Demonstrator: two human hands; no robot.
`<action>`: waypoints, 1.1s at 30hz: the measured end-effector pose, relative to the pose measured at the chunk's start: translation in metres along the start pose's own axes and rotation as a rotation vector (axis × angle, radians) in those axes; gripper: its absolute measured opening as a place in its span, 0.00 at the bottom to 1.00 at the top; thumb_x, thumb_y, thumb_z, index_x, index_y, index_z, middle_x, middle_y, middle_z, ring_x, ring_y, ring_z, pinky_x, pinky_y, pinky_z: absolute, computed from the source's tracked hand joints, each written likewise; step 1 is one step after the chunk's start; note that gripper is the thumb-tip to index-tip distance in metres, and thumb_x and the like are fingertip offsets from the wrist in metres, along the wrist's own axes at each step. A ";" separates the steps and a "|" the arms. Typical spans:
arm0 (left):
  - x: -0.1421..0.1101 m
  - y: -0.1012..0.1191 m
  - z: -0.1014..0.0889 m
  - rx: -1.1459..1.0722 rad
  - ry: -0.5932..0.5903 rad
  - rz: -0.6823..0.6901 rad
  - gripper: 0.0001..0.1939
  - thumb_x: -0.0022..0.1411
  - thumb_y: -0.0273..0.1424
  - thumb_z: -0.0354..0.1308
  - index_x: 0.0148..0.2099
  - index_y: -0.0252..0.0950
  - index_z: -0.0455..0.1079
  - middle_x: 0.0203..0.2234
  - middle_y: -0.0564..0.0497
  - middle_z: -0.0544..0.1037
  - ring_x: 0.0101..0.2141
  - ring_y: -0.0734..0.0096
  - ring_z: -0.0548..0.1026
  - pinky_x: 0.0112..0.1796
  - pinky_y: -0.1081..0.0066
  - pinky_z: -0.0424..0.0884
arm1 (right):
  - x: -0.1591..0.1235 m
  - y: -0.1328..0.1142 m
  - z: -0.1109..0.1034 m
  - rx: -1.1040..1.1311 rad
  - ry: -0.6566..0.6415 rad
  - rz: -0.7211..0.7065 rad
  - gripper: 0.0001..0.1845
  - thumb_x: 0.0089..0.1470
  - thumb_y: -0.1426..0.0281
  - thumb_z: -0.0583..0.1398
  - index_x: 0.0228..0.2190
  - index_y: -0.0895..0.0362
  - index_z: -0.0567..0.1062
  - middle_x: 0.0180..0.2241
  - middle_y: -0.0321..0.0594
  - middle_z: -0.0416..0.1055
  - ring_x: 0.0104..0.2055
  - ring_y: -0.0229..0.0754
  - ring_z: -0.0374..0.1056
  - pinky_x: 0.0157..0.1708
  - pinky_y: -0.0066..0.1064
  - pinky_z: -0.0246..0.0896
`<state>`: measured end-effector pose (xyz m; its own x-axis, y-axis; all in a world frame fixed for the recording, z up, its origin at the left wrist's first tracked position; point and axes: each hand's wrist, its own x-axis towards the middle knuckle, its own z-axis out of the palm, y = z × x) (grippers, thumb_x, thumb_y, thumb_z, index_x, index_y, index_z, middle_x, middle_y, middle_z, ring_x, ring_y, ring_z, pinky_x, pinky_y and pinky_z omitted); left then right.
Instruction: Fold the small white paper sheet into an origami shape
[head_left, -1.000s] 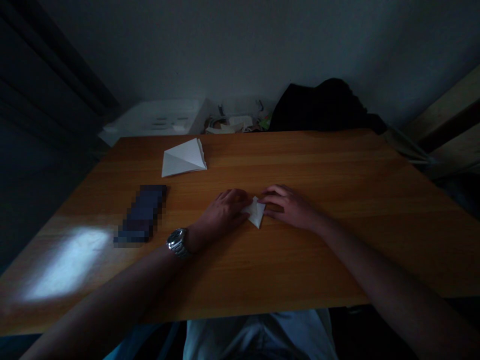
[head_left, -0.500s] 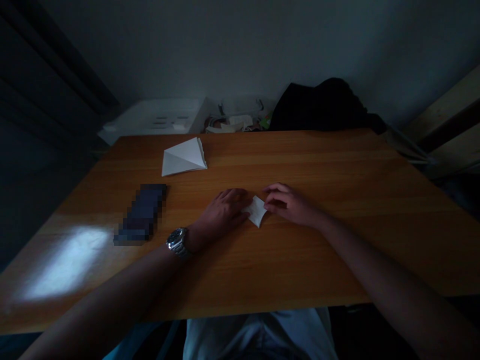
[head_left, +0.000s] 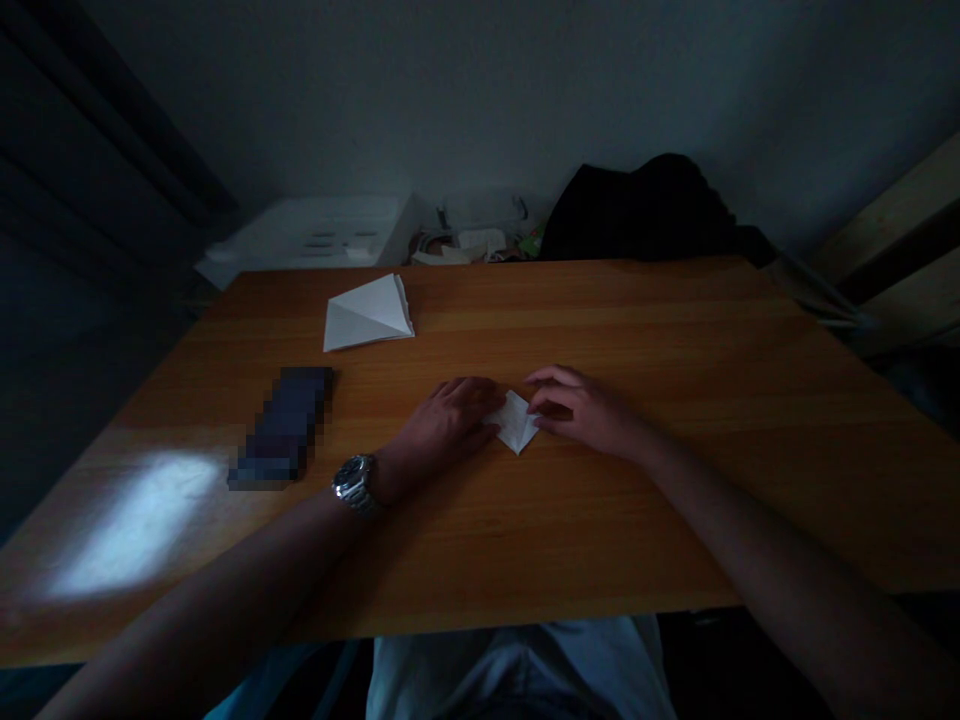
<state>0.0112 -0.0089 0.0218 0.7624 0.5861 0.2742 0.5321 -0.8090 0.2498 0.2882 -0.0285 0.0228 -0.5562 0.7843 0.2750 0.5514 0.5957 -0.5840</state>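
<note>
1. Small white paper [head_left: 516, 424], folded, on the tabletop [head_left: 525, 540], near the middle, between two bare hands. Pointy corner aimed back at the lap [head_left: 517, 665].
2. Left hand [head_left: 454, 415]: palm down, fingers over the paper's left corner, hiding it. Cannot tell if gripping or just pressing.
3. Right hand [head_left: 577, 410]: fingers bent, thumb and a fingertip at the paper's right corner. Too small and dark to tell whether pinching or only touching.
4. Shiny watch [head_left: 354, 480] on the left wrist.
5. Big folded paper [head_left: 367, 315], white too, farther back and to the left, well apart from both hands.
6. Dark thing [head_left: 289, 425], all blurry squares, left of the left hand, in front of the big folded paper. Cannot tell what kind.
7. Bright patch of light [head_left: 142, 525] at the near left of the tabletop.
8. Past the far edge: white basket [head_left: 277, 225] at the left, jumbled bits [head_left: 480, 240] next to it, then a big black cloth [head_left: 645, 210]. Wooden boards [head_left: 892, 225] off to the right.
9. Nothing between the two hands except the small white paper.
</note>
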 end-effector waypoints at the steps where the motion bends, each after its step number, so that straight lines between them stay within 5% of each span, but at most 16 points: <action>1: 0.000 0.000 0.000 -0.001 0.007 0.005 0.21 0.70 0.33 0.59 0.63 0.38 0.69 0.59 0.41 0.70 0.56 0.53 0.70 0.56 0.51 0.70 | 0.000 -0.001 0.000 0.016 -0.017 -0.021 0.03 0.63 0.70 0.62 0.38 0.52 0.78 0.56 0.44 0.69 0.58 0.46 0.68 0.59 0.42 0.65; 16: 0.002 0.005 -0.001 -0.236 -0.034 0.107 0.08 0.74 0.30 0.54 0.51 0.36 0.72 0.51 0.44 0.76 0.48 0.65 0.77 0.48 0.67 0.75 | 0.000 -0.002 0.001 0.156 -0.128 -0.064 0.06 0.59 0.70 0.66 0.40 0.52 0.80 0.53 0.42 0.73 0.55 0.45 0.71 0.55 0.38 0.67; 33: 0.003 0.005 -0.007 -0.316 -0.066 0.112 0.09 0.72 0.33 0.58 0.50 0.36 0.74 0.52 0.44 0.75 0.49 0.64 0.77 0.50 0.66 0.74 | 0.001 -0.001 0.002 0.184 -0.126 -0.036 0.03 0.60 0.69 0.65 0.38 0.52 0.81 0.52 0.42 0.72 0.55 0.44 0.70 0.56 0.40 0.67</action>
<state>0.0134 -0.0107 0.0308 0.8373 0.4820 0.2580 0.3110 -0.8082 0.5002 0.2859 -0.0290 0.0220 -0.6531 0.7284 0.2071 0.4133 0.5719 -0.7086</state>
